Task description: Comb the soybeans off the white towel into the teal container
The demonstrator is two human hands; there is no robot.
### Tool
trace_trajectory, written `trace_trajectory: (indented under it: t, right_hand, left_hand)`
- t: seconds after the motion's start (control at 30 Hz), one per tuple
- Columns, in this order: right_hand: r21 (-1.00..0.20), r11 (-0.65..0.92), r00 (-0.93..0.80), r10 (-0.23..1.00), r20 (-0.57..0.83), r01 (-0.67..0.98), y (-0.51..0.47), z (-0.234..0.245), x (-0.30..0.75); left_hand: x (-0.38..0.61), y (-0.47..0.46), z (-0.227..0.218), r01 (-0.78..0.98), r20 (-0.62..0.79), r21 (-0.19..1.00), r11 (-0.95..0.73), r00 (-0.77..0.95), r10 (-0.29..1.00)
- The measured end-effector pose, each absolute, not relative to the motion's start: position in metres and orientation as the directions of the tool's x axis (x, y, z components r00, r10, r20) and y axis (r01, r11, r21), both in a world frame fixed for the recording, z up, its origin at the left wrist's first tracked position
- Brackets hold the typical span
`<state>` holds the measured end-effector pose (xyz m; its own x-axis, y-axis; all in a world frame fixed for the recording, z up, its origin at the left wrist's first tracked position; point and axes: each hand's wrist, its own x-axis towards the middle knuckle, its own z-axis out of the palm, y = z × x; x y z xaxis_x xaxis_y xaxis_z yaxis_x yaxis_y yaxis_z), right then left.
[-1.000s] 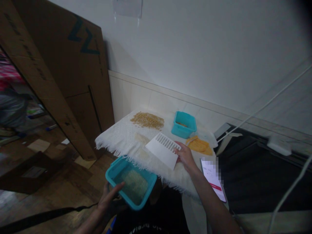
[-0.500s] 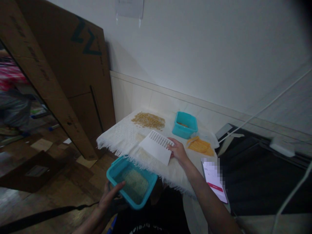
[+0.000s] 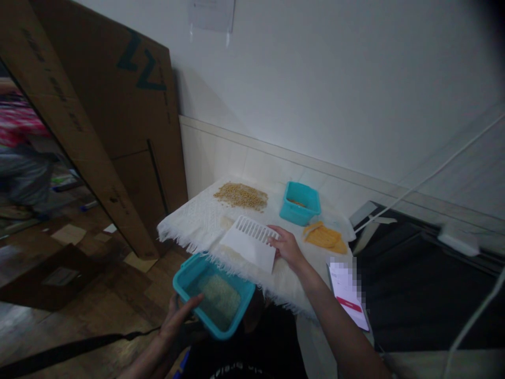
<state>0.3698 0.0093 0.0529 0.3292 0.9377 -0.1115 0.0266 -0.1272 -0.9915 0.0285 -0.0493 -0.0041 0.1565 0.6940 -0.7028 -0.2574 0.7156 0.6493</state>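
My left hand [image 3: 179, 318] grips the near left rim of a teal plastic tub [image 3: 215, 330], held just below the table's front edge. Pale grains that look like rice [image 3: 221, 292] lie in the tub. With its fingers closed on the right edge, my right hand [image 3: 284, 245] holds a flat white plastic panel [image 3: 252, 245] with a row of slots along its far side. The panel is tilted low over the fringed white cloth [image 3: 197, 223], near the tub. Some pale grains show on the cloth around it.
A heap of yellowish beans [image 3: 241, 196] lies on the cloth at the back. A second teal tub [image 3: 300, 205], a folded yellow cloth [image 3: 325, 238] and a phone [image 3: 347, 292] are to the right. A big cardboard box [image 3: 114, 121] stands left; beyond it is a person in red [image 3: 19, 123].
The white panel in my right hand has moved slightly left and toward me, nearer the cloth's front edge. My left hand and the tub stay nearly still.
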Motion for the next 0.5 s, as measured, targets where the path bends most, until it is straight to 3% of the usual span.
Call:
trace_trajectory:
  t: [0.5]
  right_hand:
    - [-0.995, -0.104, 0.326, 0.94, -0.099, -0.001, -0.002, 0.047, 0.355]
  left_hand:
    - [0.028, -0.048, -0.008, -0.276, -0.695, 0.649, 0.709, 0.164, 0.7]
